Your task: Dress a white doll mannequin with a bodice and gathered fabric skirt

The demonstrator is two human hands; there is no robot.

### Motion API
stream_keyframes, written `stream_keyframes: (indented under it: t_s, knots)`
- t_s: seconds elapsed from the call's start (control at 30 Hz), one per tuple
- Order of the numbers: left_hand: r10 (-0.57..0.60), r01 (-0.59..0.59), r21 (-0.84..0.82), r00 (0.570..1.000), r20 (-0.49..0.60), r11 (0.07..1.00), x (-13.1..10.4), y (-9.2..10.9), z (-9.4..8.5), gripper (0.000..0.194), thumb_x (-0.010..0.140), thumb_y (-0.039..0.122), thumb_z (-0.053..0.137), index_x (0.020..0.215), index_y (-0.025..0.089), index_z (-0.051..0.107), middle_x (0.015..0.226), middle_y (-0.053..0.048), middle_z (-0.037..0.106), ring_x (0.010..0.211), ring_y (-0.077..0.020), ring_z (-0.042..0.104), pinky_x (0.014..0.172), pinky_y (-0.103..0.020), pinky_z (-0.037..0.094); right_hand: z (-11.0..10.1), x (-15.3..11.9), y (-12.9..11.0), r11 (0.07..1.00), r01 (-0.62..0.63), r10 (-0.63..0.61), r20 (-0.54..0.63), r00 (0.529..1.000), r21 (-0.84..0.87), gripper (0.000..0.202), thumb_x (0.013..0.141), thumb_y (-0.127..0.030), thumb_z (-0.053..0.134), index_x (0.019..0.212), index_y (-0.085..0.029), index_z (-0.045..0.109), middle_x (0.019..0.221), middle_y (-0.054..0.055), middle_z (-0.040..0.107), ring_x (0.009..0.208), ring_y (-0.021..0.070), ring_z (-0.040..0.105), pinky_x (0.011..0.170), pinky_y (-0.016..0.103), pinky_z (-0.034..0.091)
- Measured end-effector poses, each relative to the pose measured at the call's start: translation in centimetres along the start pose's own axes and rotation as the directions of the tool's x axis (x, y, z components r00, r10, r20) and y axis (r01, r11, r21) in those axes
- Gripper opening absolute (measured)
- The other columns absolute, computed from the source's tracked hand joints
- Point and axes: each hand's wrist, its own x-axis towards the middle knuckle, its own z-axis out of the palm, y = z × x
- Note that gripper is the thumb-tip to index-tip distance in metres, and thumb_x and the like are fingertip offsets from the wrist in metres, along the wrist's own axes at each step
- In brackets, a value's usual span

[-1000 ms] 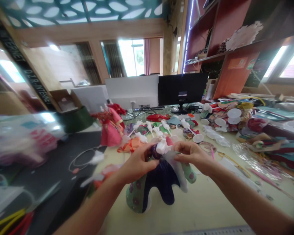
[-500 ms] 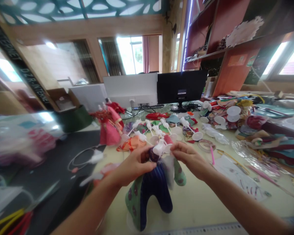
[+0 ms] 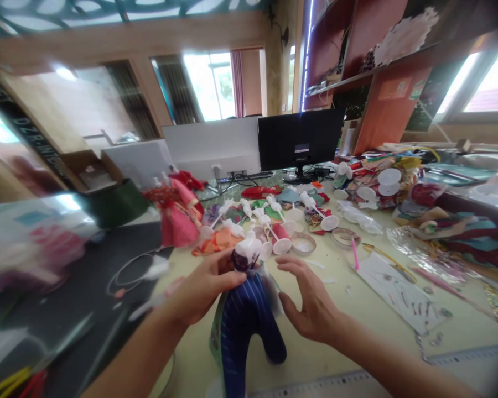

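My left hand (image 3: 207, 284) is closed around the upper body of a small white doll mannequin (image 3: 249, 246), with dark purple cloth wrapped at its chest. Dark blue striped cloth (image 3: 243, 312) hangs below in two long lobes, and a strip of green patterned cloth (image 3: 216, 331) shows along its left side. My right hand (image 3: 309, 301) is apart from the doll, just to its right, fingers spread and holding nothing. Sheer pale fabric (image 3: 273, 290) hangs between the doll and that hand. More white mannequins on round bases (image 3: 311, 205) lie beyond.
A ruler (image 3: 327, 384) lies along the near edge. On the right are a white card with small pieces (image 3: 398, 290), a pink pen-like stick (image 3: 354, 254) and tape rolls (image 3: 302, 243). Dressed pink and red figures (image 3: 178, 218) stand at left. Two monitors (image 3: 301, 138) stand behind.
My right hand has let go of the cloth and drawn back, its fingers opening. The doll has turned and moved slightly left, so less green cloth shows. The camera view has shifted slightly.
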Motion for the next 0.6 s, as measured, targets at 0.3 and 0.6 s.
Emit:
stream_keyframes:
  t_s: [0.3, 0.6]
  knots:
    - [-0.001, 0.002, -0.024, 0.999, 0.044, 1.0, -0.5, 0.6, -0.3, 0.043, 0.07, 0.017, 0.07, 0.113, 0.022, 0.062, 0.108, -0.008, 0.066, 0.097, -0.0221, 0.062, 0.084, -0.03, 0.048, 0.2, -0.3, 0.4, 0.968, -0.223, 0.2, 0.177, 0.964, 0.117, 0.027, 0.081, -0.02, 0.05, 0.109, -0.02, 0.048, 0.109, 0.01, 0.057, 0.102, 0.0234, 0.054, 0.088, 0.04, 0.046]
    - [-0.027, 0.029, -0.022, 0.996, 0.085, 0.999, -0.6, 0.3, -0.5, 0.044, 0.07, 0.018, 0.071, 0.113, 0.021, 0.062, 0.104, -0.008, 0.068, 0.093, -0.022, 0.064, 0.083, -0.029, 0.048, 1.3, 0.2, 0.9, 0.91, -0.305, 0.262, 0.182, 0.948, 0.279, 0.012, 0.079, -0.013, 0.048, 0.079, -0.019, 0.059, 0.079, 0.004, 0.062, 0.08, 0.0185, 0.056, 0.075, 0.033, 0.045]
